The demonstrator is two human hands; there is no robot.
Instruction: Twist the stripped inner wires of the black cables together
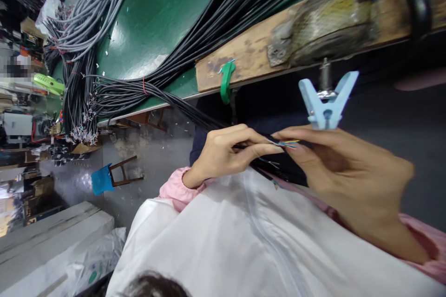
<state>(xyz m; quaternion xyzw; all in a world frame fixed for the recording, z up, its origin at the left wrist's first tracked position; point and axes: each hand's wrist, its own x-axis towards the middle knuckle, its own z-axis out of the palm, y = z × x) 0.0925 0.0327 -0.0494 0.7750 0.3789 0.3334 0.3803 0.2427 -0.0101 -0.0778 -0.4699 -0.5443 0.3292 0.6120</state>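
right forearm (418, 241) cut off by frame edge; thin coloured wires (287, 144) too small to count; wooden block's (331, 18) top blurred

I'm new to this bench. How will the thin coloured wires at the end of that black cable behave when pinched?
The thin coloured wires will probably be floppy: they splay between the left hand and right hand. Likely very light, being hair-fine. The black cable droops off the green table, so it seems limp too.

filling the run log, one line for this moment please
left hand: pinches thin black cable | right hand: fingers on its coloured wire ends
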